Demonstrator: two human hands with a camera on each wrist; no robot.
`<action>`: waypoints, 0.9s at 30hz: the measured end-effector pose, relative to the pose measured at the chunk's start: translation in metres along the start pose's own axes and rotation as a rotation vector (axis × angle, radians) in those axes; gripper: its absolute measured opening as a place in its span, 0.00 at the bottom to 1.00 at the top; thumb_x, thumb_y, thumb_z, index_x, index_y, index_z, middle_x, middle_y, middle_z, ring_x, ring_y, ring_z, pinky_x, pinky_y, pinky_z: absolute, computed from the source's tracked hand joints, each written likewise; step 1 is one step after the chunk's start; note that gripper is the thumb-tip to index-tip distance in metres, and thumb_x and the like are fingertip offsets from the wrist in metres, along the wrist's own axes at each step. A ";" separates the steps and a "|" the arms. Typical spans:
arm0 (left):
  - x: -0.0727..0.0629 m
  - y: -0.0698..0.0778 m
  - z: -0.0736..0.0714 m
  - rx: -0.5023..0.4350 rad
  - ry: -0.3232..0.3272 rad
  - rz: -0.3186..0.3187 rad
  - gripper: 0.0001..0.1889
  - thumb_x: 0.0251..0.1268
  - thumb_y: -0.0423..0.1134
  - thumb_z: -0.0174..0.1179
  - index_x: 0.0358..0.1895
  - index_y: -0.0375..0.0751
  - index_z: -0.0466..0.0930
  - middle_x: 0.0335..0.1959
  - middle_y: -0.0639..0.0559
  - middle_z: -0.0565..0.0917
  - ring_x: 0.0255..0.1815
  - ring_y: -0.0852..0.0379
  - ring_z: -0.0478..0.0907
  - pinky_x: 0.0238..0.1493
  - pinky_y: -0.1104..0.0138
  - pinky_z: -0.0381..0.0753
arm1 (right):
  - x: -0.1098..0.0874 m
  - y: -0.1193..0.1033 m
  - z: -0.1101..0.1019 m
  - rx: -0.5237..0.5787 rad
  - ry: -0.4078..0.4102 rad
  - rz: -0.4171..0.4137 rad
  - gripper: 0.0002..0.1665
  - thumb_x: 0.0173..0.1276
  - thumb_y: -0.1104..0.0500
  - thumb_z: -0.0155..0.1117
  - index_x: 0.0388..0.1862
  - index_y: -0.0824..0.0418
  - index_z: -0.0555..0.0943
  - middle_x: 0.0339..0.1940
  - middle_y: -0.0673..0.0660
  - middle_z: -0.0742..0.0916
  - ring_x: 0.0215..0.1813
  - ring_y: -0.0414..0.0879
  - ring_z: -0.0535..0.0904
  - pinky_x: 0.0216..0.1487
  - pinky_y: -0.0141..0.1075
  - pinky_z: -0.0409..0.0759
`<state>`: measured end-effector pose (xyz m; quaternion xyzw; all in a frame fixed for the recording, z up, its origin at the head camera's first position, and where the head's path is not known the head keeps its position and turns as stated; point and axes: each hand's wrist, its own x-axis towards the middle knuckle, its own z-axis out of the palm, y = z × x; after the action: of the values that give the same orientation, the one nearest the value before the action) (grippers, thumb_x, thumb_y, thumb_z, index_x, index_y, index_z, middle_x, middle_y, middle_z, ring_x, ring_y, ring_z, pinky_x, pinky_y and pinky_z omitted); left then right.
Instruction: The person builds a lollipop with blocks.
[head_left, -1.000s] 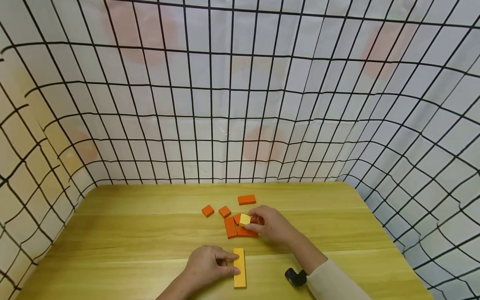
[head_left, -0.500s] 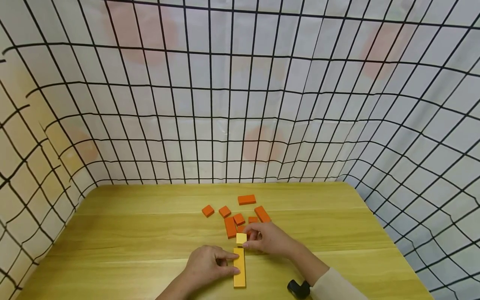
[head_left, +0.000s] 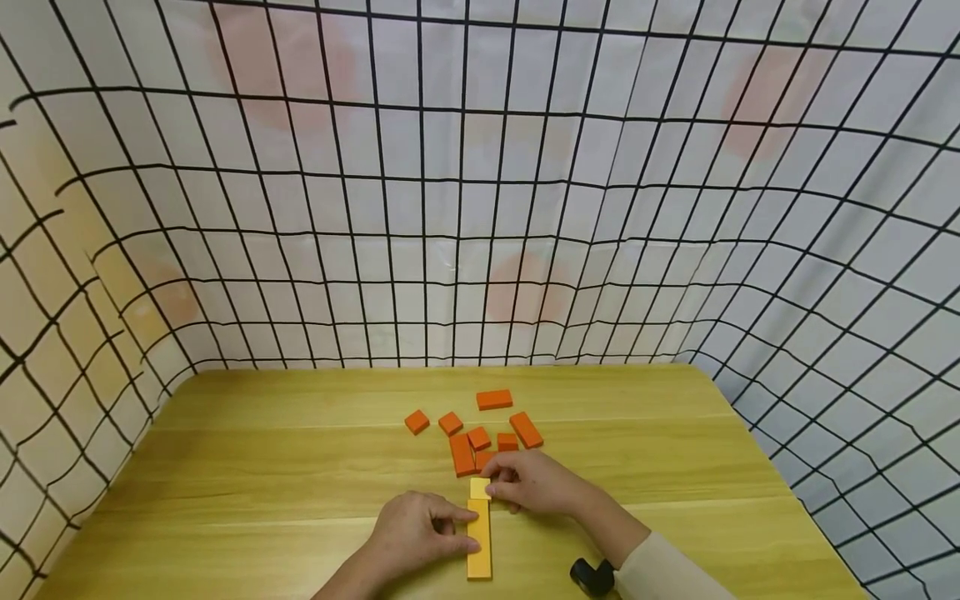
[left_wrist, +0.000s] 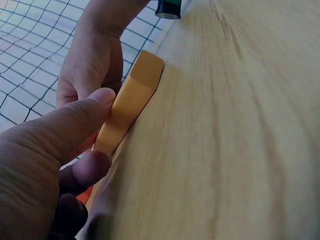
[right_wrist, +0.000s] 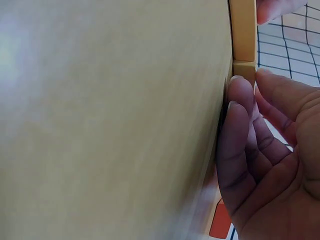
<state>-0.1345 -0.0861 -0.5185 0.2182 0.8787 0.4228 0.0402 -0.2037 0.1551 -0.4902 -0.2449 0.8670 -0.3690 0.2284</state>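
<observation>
A long yellow block (head_left: 480, 562) lies on the wooden table, its length running away from me. My left hand (head_left: 420, 529) touches its left edge with index finger and thumb set apart, as the left wrist view also shows on the long block (left_wrist: 131, 100). At the block's far end my right hand (head_left: 532, 481) pinches a small yellow block (head_left: 478, 488) between thumb and fingers. In the right wrist view the small block (right_wrist: 244, 69) stands end to end against the long one, in line with it.
Several red-orange blocks lie just beyond the hands, among them a long one (head_left: 462, 456), another long one (head_left: 527, 429) and a small one (head_left: 416, 422). A black bent object (head_left: 591, 577) is by the right sleeve (head_left: 667, 571). Black-gridded white cloth (head_left: 465, 208) surrounds the table.
My right hand has brought the small yellow block toward me from over the red-orange blocks, down to the far end of the long yellow block. The left hand has kept its place.
</observation>
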 end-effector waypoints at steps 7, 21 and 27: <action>0.000 0.001 0.001 0.020 0.010 0.021 0.19 0.49 0.61 0.76 0.42 0.59 0.93 0.18 0.75 0.79 0.18 0.77 0.69 0.21 0.76 0.68 | 0.001 -0.003 -0.001 -0.005 0.002 -0.018 0.07 0.74 0.51 0.66 0.48 0.48 0.85 0.28 0.47 0.85 0.25 0.41 0.81 0.29 0.33 0.80; -0.002 0.003 0.002 0.036 0.044 0.060 0.18 0.50 0.61 0.76 0.41 0.58 0.93 0.19 0.73 0.81 0.19 0.79 0.69 0.21 0.76 0.69 | 0.001 -0.005 -0.002 -0.003 -0.016 -0.028 0.06 0.74 0.52 0.66 0.47 0.46 0.85 0.28 0.47 0.84 0.26 0.40 0.80 0.29 0.32 0.78; -0.001 0.002 0.003 0.018 0.031 0.045 0.18 0.50 0.60 0.76 0.42 0.58 0.93 0.19 0.75 0.80 0.19 0.78 0.69 0.22 0.76 0.70 | 0.002 -0.005 -0.003 0.010 -0.013 -0.029 0.06 0.73 0.52 0.67 0.47 0.47 0.85 0.28 0.48 0.84 0.26 0.41 0.80 0.29 0.32 0.78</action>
<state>-0.1323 -0.0830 -0.5190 0.2317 0.8778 0.4189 0.0149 -0.2052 0.1527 -0.4855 -0.2588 0.8599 -0.3750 0.2301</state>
